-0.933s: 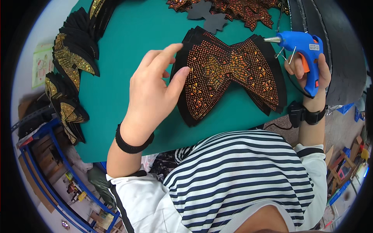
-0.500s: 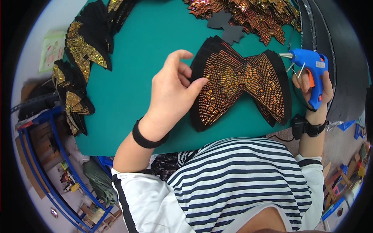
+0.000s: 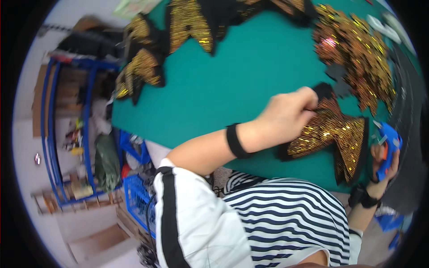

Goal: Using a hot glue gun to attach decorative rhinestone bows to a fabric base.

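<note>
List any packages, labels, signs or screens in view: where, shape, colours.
Pale green printed sheet: top edge, beyond the green table, flat, cut off by the frame; print too blurred to make out.
No screens, signs or packages that can be told apart.

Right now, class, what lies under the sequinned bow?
The green table mat lies under the gold-and-black bow. The left hand covers the bow's left edge; anything beneath the bow stays hidden.

green table (image 3: 232, 85), blue rack (image 3: 89, 134), sequinned pile (image 3: 357, 58)
</note>
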Action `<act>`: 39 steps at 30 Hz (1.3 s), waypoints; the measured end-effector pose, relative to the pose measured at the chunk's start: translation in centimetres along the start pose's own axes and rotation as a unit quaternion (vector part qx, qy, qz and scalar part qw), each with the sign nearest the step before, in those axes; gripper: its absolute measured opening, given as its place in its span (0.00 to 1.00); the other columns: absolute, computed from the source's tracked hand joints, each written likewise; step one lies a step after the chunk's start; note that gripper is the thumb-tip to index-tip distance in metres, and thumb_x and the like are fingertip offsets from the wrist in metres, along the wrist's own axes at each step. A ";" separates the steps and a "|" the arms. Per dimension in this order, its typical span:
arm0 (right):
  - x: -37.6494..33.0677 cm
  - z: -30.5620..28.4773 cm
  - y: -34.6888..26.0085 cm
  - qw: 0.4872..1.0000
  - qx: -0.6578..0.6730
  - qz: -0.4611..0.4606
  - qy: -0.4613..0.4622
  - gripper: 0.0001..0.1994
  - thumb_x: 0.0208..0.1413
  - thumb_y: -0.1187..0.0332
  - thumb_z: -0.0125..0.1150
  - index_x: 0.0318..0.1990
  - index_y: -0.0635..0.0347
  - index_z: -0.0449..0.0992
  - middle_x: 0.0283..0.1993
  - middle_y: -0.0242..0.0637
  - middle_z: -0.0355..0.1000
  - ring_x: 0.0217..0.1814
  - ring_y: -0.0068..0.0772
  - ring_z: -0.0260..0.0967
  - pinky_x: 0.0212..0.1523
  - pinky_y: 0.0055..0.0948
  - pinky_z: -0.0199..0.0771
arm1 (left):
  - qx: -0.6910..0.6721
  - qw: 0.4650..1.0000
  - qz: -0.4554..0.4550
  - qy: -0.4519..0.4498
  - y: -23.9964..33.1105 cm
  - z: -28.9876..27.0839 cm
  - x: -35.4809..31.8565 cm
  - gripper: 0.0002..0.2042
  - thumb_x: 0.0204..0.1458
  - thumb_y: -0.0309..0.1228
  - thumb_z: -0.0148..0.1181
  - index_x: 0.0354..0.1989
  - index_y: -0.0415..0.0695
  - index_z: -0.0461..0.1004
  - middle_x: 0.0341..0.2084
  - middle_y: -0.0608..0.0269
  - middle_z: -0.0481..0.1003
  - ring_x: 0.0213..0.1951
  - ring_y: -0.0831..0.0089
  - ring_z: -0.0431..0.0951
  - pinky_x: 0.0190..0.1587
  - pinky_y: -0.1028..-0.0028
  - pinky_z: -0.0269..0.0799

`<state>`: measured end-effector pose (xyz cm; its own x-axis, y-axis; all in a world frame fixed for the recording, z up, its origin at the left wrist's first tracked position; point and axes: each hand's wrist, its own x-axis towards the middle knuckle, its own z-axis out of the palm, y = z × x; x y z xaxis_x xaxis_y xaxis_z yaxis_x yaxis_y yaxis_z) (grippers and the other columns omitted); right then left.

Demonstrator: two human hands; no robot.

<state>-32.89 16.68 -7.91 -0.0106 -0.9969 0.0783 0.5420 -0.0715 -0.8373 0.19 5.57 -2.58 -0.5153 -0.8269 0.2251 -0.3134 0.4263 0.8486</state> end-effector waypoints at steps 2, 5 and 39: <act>-0.2 -0.4 -0.1 0.999 -0.009 -0.016 0.038 0.23 0.57 0.53 0.37 0.49 0.65 0.61 0.15 0.30 0.58 0.17 0.21 0.48 0.25 0.23 0.46 | -0.061 0.998 0.005 -0.001 0.2 -0.8 -0.4 0.06 0.44 0.21 0.55 0.30 0.39 0.64 0.24 0.62 0.68 0.24 0.73 0.70 0.27 0.78 0.66; -0.5 -2.6 0.5 0.999 0.016 -0.026 0.022 0.23 0.58 0.54 0.38 0.52 0.64 0.60 0.16 0.30 0.58 0.17 0.19 0.48 0.24 0.20 0.45 | -0.117 0.991 -0.062 -0.002 0.5 -3.2 -1.7 0.07 0.46 0.20 0.54 0.34 0.39 0.65 0.29 0.66 0.66 0.30 0.79 0.67 0.32 0.81 0.65; 7.2 6.0 -0.8 0.938 -0.084 -0.049 0.333 0.21 0.57 0.56 0.42 0.47 0.67 0.62 0.20 0.29 0.55 0.20 0.19 0.50 0.25 0.19 0.50 | 0.283 0.824 -0.354 0.340 -22.1 -48.7 -17.4 0.36 0.32 0.53 0.63 0.50 0.44 0.67 0.41 0.50 0.72 0.42 0.65 0.73 0.45 0.70 0.66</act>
<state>-28.32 9.75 -3.40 -0.6065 -0.7809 -0.1493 0.3716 -0.1124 -0.9216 54.87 -7.34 -1.94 0.4625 -0.8738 0.1503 -0.7647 -0.3072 0.5665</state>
